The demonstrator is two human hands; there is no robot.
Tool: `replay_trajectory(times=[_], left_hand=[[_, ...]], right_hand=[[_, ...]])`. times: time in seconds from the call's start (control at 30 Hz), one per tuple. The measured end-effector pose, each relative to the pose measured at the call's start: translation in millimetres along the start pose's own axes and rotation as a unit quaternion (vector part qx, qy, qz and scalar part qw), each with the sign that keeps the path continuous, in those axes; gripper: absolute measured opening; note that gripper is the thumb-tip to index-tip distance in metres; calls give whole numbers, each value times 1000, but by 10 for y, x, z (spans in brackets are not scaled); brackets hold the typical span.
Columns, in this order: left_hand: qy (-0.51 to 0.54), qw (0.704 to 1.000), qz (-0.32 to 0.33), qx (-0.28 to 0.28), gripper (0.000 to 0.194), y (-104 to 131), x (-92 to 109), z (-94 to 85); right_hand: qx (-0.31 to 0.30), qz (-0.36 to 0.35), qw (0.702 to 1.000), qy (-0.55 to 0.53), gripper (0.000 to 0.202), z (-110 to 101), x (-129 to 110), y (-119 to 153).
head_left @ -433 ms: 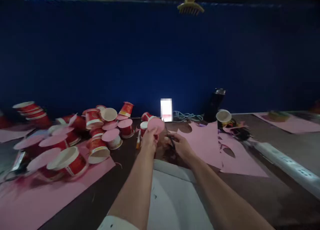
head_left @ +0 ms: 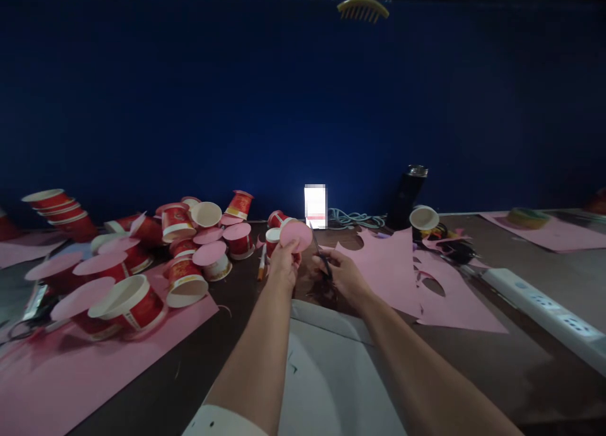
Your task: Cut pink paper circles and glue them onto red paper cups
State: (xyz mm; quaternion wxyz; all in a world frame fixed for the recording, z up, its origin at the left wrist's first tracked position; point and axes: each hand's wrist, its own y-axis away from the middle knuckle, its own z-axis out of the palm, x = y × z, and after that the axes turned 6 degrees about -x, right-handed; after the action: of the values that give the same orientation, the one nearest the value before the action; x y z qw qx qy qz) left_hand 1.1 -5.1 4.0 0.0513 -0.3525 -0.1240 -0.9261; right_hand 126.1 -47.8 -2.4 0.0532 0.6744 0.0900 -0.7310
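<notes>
My left hand (head_left: 286, 263) is closed on a pink paper disc (head_left: 296, 235), thumb on its near face. A bit of red shows below the disc, perhaps a cup, mostly hidden by the fingers. In my right hand (head_left: 344, 273) is a pair of scissors (head_left: 326, 260), its blades pointing up beside the disc's right edge. I cannot tell whether the blades touch the paper. Just behind the left hand stands a red and white paper cup (head_left: 273, 235). A marker pen (head_left: 262, 263) lies left of that hand.
Several red paper cups (head_left: 182, 278), many topped with pink discs, crowd the left over a pink sheet (head_left: 118, 370). Cut pink sheets (head_left: 388, 272), a dark flask (head_left: 407, 196) and a power strip (head_left: 544, 310) are on the right. A lit screen (head_left: 315, 206) stands at the back.
Both hands keep almost the same place and the same hold. The view has shifted slightly and looks sharper.
</notes>
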Motion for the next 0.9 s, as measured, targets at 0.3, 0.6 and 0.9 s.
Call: replay_trajectory(times=[0.3,0.6,0.9], left_hand=[[-12,1000,7,-5,30,-32,-26,-31],[-13,1000,7,-1,34,-42,-24,-27],[-36,999,22,-5,32,-36,-18,-31]], right_hand=[[-28,18,999,-43,40,-18,45,-35],[-37,21,998,-53,38,-15,45,-19],[48,9,998,33,35,-73,103,-70]])
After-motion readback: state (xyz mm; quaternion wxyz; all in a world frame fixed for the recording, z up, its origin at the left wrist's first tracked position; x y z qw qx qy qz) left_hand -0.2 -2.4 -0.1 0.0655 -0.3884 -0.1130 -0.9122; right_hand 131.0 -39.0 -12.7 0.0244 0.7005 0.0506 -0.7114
